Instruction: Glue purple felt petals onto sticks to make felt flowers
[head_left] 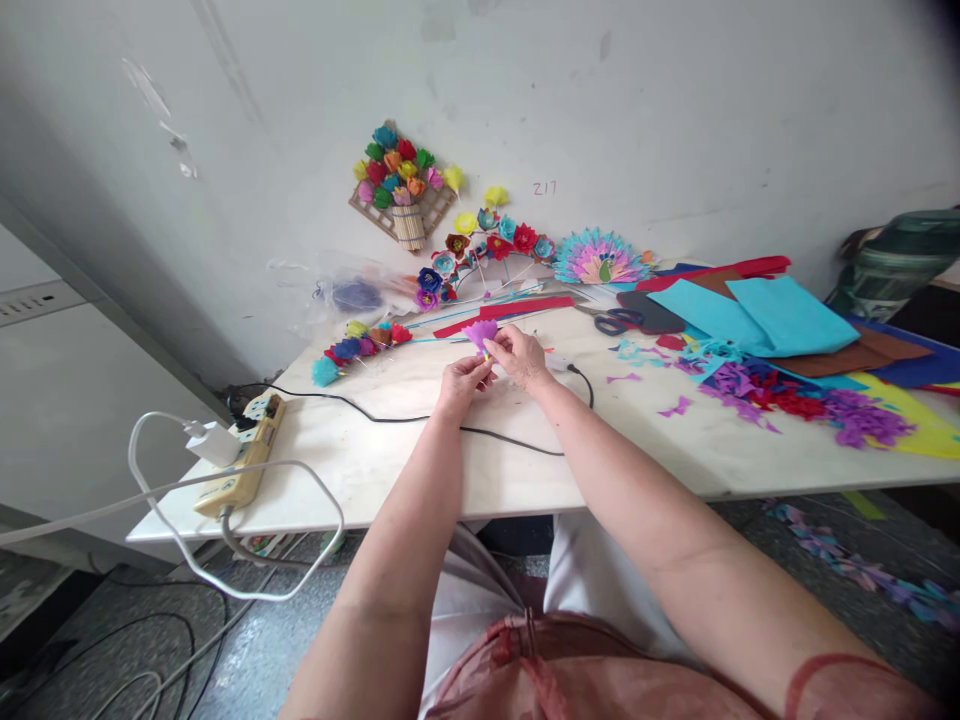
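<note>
Both my hands meet over the middle of the white table [420,470]. My left hand [461,382] and my right hand [517,356] pinch a small purple paper flower [479,333] between their fingertips, fingers closed round its base. A thin stick seems to run under the flower, but it is too small to be sure. A black cable [405,418] lies on the table just below my hands.
Finished paper flowers [360,347] lie left of my hands, more [487,240] stand by the wall with a paper peacock [600,258]. Scissors [619,320], blue sheets [757,312] and purple scraps [862,420] cover the right. A power strip [244,460] sits at the left edge.
</note>
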